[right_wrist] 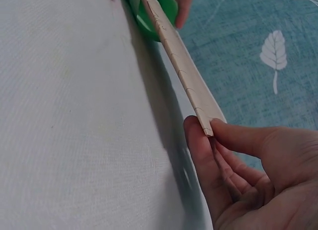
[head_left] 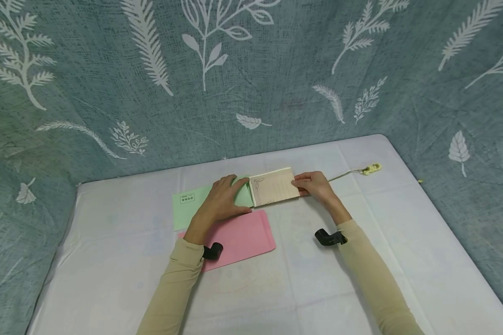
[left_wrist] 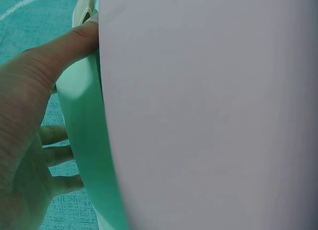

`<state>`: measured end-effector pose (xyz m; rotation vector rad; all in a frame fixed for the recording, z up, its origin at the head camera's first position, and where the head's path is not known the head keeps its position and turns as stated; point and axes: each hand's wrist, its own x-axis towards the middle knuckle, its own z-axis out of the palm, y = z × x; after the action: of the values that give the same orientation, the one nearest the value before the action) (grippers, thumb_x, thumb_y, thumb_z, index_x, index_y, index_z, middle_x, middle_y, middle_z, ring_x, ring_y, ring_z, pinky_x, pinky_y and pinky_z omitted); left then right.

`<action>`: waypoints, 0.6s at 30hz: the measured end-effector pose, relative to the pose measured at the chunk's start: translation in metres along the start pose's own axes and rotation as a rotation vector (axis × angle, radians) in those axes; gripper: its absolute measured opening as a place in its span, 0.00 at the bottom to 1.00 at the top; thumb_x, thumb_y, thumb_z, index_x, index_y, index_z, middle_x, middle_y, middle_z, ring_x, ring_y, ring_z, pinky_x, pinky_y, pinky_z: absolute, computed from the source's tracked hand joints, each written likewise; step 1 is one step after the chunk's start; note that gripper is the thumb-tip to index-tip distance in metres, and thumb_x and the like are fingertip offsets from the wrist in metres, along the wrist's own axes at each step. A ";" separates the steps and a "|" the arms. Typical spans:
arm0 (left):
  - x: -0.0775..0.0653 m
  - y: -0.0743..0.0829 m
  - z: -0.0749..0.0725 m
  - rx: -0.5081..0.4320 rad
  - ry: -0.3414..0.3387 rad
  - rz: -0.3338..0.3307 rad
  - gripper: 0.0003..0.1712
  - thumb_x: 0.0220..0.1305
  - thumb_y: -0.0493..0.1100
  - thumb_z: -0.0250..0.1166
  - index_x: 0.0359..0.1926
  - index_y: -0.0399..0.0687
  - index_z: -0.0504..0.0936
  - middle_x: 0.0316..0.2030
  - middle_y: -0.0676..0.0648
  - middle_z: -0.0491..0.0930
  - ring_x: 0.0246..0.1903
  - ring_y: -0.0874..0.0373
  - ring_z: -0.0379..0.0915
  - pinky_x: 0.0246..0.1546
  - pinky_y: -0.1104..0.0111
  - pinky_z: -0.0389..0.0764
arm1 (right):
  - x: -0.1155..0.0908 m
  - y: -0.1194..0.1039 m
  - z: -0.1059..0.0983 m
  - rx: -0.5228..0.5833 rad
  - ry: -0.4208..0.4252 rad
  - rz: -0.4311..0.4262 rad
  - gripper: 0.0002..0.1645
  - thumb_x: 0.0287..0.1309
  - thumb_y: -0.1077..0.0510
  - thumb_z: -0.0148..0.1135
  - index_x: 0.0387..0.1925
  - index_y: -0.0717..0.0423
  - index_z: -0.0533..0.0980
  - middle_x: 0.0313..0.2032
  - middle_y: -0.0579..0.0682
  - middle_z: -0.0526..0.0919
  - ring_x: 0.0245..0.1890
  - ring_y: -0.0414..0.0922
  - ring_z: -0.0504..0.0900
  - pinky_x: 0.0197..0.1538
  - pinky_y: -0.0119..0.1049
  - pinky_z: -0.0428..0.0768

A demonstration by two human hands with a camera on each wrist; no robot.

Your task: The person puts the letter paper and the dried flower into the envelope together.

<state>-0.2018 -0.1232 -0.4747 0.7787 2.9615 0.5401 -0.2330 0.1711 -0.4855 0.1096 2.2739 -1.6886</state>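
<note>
A green envelope (head_left: 187, 212) with a printed box lies toward the back of the table. My left hand (head_left: 220, 202) grips its right-hand end, thumb on the near side and fingers on the far side. In the right wrist view the mouth of the green envelope (right_wrist: 158, 29) bulges apart. A beige sheet of letter paper (head_left: 274, 187) with lines and a floral border has its left end at that mouth. How far it reaches inside is hidden. My right hand (head_left: 316, 188) pinches the paper's right end between thumb and fingers; the left wrist view shows the left thumb (left_wrist: 69, 48) at the envelope's edge.
A pink envelope (head_left: 243, 239) lies in front of the green one, partly under the left forearm. A yellow flower (head_left: 372, 169) on a thin stem lies at the back right. The white-covered table (head_left: 310, 288) meets a patterned blue-green curtain (head_left: 260, 83) at the back.
</note>
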 end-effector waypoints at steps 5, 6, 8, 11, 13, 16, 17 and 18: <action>0.000 -0.001 0.000 0.003 -0.001 0.011 0.52 0.47 0.61 0.76 0.70 0.49 0.67 0.63 0.34 0.66 0.63 0.39 0.62 0.64 0.44 0.62 | 0.002 -0.002 0.002 0.010 0.028 -0.002 0.21 0.64 0.60 0.63 0.53 0.71 0.77 0.41 0.62 0.85 0.26 0.36 0.83 0.32 0.28 0.82; 0.000 -0.001 0.000 0.003 -0.003 0.012 0.51 0.47 0.61 0.76 0.70 0.49 0.67 0.63 0.34 0.66 0.63 0.39 0.62 0.64 0.44 0.62 | 0.002 -0.003 0.003 0.011 0.032 -0.001 0.21 0.64 0.60 0.63 0.52 0.71 0.77 0.41 0.63 0.85 0.26 0.35 0.83 0.32 0.27 0.82; 0.000 -0.001 0.000 0.004 -0.007 0.014 0.51 0.47 0.61 0.76 0.70 0.49 0.68 0.63 0.34 0.66 0.63 0.39 0.62 0.64 0.44 0.62 | 0.003 -0.004 0.005 0.010 0.032 -0.001 0.20 0.64 0.60 0.63 0.52 0.71 0.77 0.41 0.63 0.84 0.26 0.36 0.83 0.31 0.28 0.82; 0.000 -0.001 0.000 0.010 -0.012 0.012 0.50 0.48 0.61 0.76 0.69 0.49 0.68 0.63 0.34 0.66 0.63 0.39 0.62 0.64 0.44 0.62 | 0.004 -0.005 0.008 0.010 0.021 0.003 0.21 0.63 0.59 0.63 0.52 0.71 0.77 0.42 0.64 0.84 0.26 0.36 0.83 0.31 0.28 0.82; 0.000 -0.001 0.000 0.012 -0.014 0.010 0.50 0.48 0.61 0.76 0.69 0.49 0.68 0.63 0.34 0.66 0.63 0.39 0.62 0.64 0.44 0.62 | 0.003 -0.005 0.009 0.012 0.015 0.005 0.21 0.63 0.59 0.63 0.52 0.71 0.77 0.42 0.64 0.84 0.26 0.36 0.83 0.32 0.28 0.83; 0.000 -0.001 -0.001 0.007 -0.017 0.008 0.50 0.48 0.61 0.76 0.69 0.49 0.68 0.63 0.34 0.66 0.64 0.39 0.62 0.63 0.44 0.62 | 0.003 -0.005 0.008 0.005 0.011 0.001 0.22 0.63 0.59 0.63 0.53 0.72 0.77 0.43 0.64 0.84 0.27 0.36 0.83 0.32 0.28 0.82; 0.000 -0.001 -0.001 0.005 -0.016 0.009 0.50 0.48 0.61 0.76 0.69 0.49 0.68 0.63 0.34 0.66 0.64 0.39 0.62 0.63 0.44 0.62 | 0.002 -0.005 0.008 0.002 0.012 -0.001 0.22 0.64 0.59 0.63 0.53 0.72 0.77 0.43 0.64 0.84 0.27 0.35 0.82 0.32 0.28 0.82; 0.000 0.000 -0.001 0.005 -0.016 0.010 0.50 0.48 0.61 0.76 0.69 0.49 0.68 0.63 0.34 0.66 0.64 0.39 0.62 0.63 0.44 0.62 | 0.003 -0.004 0.007 0.001 0.012 -0.003 0.22 0.64 0.60 0.63 0.53 0.72 0.77 0.43 0.64 0.84 0.27 0.35 0.82 0.32 0.28 0.82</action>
<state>-0.2021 -0.1238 -0.4740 0.7956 2.9476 0.5244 -0.2350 0.1624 -0.4842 0.1165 2.2831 -1.6946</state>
